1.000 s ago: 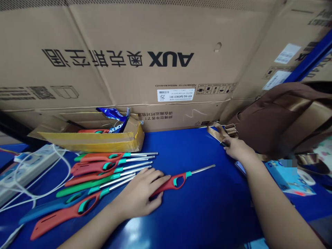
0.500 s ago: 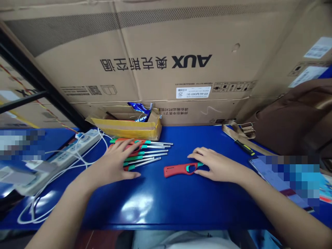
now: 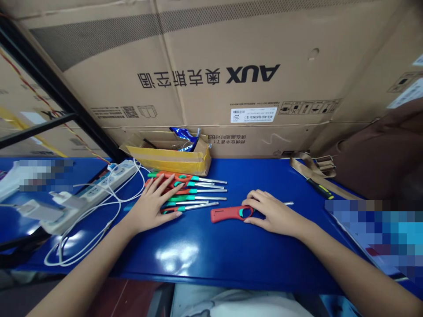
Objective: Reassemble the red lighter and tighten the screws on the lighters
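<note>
Long-nosed gas lighters [image 3: 180, 198] in red, orange and green, with silver metal tubes, lie side by side in a bunch, tubes pointing right. My left hand [image 3: 149, 206] rests spread over their handles, fingers apart, hiding part of them. To the right, a single red lighter [image 3: 228, 214] lies on the blue table [image 3: 211, 255], its handle toward the left. My right hand [image 3: 274, 212] has its thumb and fingers around the lighter near the trigger guard. That hand covers the middle of the lighter, and the metal tip shows beyond it.
An open yellow-taped carton [image 3: 168, 160] with blue wrappers stands behind the bunch. A white power strip [image 3: 89, 193] with cables lies at left. On the right are a yellow-black handled tool [image 3: 320, 189], a tan strap [image 3: 306, 167] and a brown bag [image 3: 373, 154]. Large cardboard [image 3: 198, 44] walls the back.
The view has shifted slightly. My right thumb and fingers have closed in on the single lighter by its trigger guard. My left hand stays spread over the bunch.
</note>
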The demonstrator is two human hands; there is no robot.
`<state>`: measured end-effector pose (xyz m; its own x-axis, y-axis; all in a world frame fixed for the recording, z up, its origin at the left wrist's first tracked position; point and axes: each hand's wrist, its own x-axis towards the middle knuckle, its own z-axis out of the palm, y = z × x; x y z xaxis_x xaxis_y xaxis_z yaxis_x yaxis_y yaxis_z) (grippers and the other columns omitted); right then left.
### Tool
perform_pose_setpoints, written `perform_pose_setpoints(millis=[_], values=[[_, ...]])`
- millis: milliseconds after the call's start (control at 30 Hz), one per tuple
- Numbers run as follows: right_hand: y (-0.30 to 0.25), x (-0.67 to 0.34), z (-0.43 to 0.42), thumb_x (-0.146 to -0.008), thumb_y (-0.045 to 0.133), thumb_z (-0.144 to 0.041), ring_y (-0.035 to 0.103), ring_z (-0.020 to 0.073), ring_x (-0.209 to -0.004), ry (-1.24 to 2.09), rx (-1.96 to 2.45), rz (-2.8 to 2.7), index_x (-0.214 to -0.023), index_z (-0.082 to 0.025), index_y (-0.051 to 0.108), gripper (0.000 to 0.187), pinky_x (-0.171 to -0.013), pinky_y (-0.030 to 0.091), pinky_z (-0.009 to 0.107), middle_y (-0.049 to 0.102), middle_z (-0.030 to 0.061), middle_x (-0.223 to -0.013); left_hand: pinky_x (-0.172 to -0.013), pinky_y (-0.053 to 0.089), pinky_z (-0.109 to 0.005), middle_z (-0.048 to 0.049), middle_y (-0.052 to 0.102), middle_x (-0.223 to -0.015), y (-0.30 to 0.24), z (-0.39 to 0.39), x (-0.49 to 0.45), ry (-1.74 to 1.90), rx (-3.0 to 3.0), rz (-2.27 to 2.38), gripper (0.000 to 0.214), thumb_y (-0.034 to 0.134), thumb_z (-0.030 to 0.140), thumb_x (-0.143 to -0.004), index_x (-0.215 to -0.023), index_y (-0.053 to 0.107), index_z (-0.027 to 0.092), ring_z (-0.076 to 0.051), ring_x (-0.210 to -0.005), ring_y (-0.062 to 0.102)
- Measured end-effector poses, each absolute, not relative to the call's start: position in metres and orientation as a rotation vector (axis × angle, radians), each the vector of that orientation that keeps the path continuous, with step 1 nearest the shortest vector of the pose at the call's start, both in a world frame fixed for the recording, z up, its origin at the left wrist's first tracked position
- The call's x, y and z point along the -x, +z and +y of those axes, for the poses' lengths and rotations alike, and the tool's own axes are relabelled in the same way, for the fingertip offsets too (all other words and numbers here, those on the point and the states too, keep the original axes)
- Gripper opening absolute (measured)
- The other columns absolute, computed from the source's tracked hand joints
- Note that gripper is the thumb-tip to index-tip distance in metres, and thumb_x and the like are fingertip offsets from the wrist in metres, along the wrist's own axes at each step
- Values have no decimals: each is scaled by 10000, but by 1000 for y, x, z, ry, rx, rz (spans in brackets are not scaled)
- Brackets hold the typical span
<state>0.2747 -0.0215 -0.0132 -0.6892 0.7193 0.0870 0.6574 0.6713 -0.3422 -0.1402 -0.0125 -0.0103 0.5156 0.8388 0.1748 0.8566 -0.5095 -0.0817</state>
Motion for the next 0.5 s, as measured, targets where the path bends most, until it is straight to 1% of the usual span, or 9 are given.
perform_pose_setpoints(millis=[133,233,367,433,500], values=[[-11,-275,-23,-924,620,-509,558,257,-1042,457,1066,-2659,-1162,-243,639,357,-905,482,440,573,100,-1172,-1187,202,-664,-81,304,-1634,-11,-15,114,-228,2598,-1447,800,546,703,-860,-1555,335,366,-426,-1523,159],[-10,-275,-25,-894,659,-515,533,274,-1146,459,1005,-2637,-1153,-243,658,375,-968,471,450,545,119,-1228,-1187,183,-678,-80,332,-1619,-13,-17,89,-268,2604,-1455,767,533,688,-879,-1552,339,375,-432,-1518,173],[-12,-276,-28,-884,672,-513,423,320,-1331,376,928,-2632,-1145,-245,667,375,-1076,399,512,480,143,-1403,-1195,187,-670,-69,398,-1582,-18,-21,54,-320,2622,-1491,688,509,657,-915,-1530,389,373,-419,-1499,244],[-13,-276,-28,-882,667,-524,379,347,-1373,299,931,-2627,-1145,-245,670,383,-1097,358,560,450,149,-1465,-1201,220,-643,-77,416,-1570,-20,-22,37,-374,2616,-1535,646,492,625,-940,-1516,428,340,-411,-1499,247],[-14,-276,-28,-878,668,-528,363,363,-1386,233,948,-2622,-1154,-247,671,394,-1109,322,596,438,151,-1494,-1204,223,-639,-75,417,-1570,-21,-21,23,-403,2608,-1571,608,470,600,-960,-1503,454,327,-409,-1499,248]])
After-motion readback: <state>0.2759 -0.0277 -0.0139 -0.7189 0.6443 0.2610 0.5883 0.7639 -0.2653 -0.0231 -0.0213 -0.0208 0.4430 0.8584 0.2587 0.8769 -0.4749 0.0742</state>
